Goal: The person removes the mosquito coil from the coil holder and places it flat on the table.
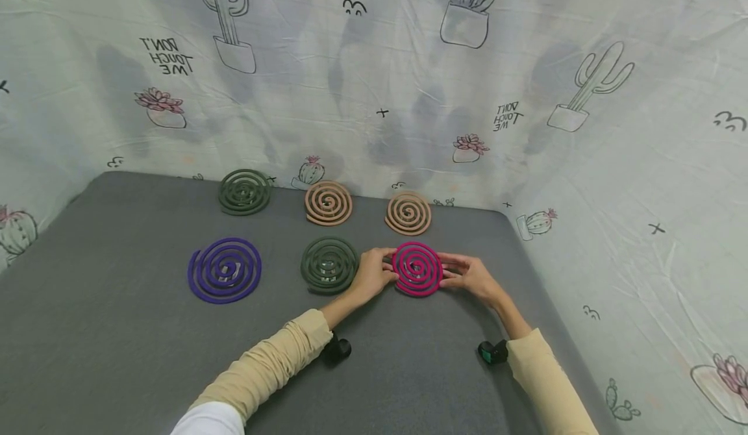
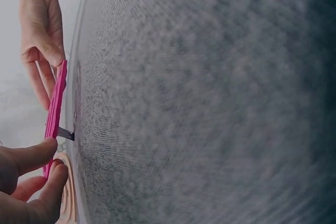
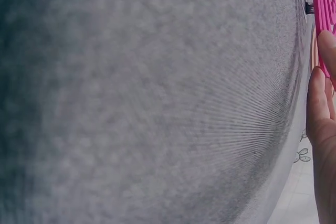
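A pink mosquito coil (image 1: 417, 267) lies between both hands, toward the right side of the grey table. My left hand (image 1: 371, 273) pinches its left edge between thumb and fingers. At the opposite edge, the right hand (image 1: 474, 278) grips with thumb below and fingers above in the head view. From the left wrist view, the coil (image 2: 55, 100) appears edge-on, raised off the cloth with a small metal stand (image 2: 66, 134) beneath its middle. Part of the same coil (image 3: 320, 19) shows in the right wrist view, with the right thumb and fingers at its edge.
Just left of the left hand lies a dark green coil (image 1: 329, 265), and a purple coil (image 1: 224, 271) is farther left. Behind them are another green coil (image 1: 244, 192) and two tan coils, one left (image 1: 328, 203) and one right (image 1: 408, 213). A cactus-print cloth (image 1: 374, 84) hangs around the table.
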`<state>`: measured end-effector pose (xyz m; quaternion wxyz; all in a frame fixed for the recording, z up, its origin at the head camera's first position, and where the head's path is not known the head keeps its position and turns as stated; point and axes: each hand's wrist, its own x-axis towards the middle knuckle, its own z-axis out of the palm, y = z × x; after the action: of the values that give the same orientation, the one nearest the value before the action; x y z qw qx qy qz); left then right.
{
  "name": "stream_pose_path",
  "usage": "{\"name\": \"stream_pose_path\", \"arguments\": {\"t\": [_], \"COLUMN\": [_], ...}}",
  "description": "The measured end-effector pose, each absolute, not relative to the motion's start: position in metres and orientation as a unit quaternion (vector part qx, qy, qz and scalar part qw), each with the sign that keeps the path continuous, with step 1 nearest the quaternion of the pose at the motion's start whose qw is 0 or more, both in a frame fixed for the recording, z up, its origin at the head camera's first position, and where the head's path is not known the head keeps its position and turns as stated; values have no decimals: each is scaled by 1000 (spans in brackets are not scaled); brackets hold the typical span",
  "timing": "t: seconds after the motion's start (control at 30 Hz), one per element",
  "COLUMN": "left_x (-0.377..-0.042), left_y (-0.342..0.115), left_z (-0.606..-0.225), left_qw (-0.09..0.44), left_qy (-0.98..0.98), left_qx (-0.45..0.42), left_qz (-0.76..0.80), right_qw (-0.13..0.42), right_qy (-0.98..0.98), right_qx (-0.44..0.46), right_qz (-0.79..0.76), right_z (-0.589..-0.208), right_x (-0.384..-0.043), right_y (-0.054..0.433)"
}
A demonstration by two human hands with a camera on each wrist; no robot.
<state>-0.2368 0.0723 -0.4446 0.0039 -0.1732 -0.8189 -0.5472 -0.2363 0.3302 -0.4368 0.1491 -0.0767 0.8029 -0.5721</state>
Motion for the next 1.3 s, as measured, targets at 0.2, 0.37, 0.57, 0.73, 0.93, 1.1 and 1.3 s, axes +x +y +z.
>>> {"name": "stream_pose_path", "arguments": {"t": [0.2,0.37,0.57,0.73,0.93,1.1,1.3], "left_x": [-236,-235,-234,-233,-233,-232,-229], "left_y": [71,70,68,66,66,67,66], "left_z": [-445,-444,-444,-442,-438,-436,-434], "left_qw": [7,14,12,3,-5,-1,-4], "left_qy": [-823,-823,-819,-805,-800,-802,-804], "left_qx": [-171,-175,-180,-184,-184,-187,-189], "left_qz": [-541,-540,-545,-564,-572,-567,-564], "right_qw": [143,133,132,130,125,125,133], "right_qy": [803,802,796,798,801,802,797], "right_qx": [-80,-81,-87,-98,-95,-90,-84], "right_qz": [-573,-576,-585,-580,-577,-577,-583], "right_z": [-438,-441,-441,-441,-440,-437,-433], "right_x": [-238,-238,-237,-237,-237,-234,-231], "right_y": [330,330,330,331,332,332,333]}}
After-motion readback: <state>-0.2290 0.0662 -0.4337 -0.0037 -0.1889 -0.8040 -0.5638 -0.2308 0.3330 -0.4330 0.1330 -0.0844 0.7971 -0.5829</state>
